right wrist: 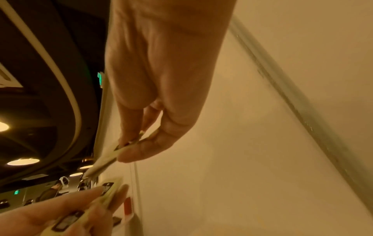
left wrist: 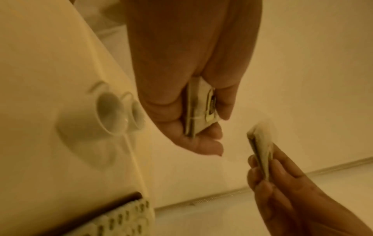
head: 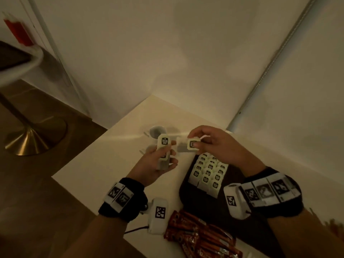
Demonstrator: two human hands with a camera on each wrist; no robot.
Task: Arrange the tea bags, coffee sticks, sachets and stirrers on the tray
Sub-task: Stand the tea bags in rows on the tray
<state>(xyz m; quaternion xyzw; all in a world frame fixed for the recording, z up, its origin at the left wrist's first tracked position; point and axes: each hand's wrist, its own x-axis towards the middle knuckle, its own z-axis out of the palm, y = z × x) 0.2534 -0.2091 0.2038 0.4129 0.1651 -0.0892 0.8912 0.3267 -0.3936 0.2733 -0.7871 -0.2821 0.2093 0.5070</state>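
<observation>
My left hand (head: 163, 157) grips a small stack of pale tea bags (head: 163, 146) with dark labels, held above the table; the left wrist view shows these tea bags (left wrist: 198, 108) edge-on between fingers and thumb. My right hand (head: 197, 144) pinches one tea bag (head: 190, 145) just right of that stack; in the right wrist view this tea bag (right wrist: 109, 157) sticks out from the fingertips. The dark tray (head: 193, 200) lies below my right hand. Rows of tea bags (head: 209, 173) lie on it. Red-brown coffee sticks (head: 197, 235) lie in a heap at the tray's near left corner.
Two white cups (head: 157, 132) stand on the cream table (head: 104, 161) beyond my hands; the left wrist view shows both cups (left wrist: 113, 111). Walls close the table's far and right sides. A stool with a brass base (head: 31, 140) stands on the floor to the left.
</observation>
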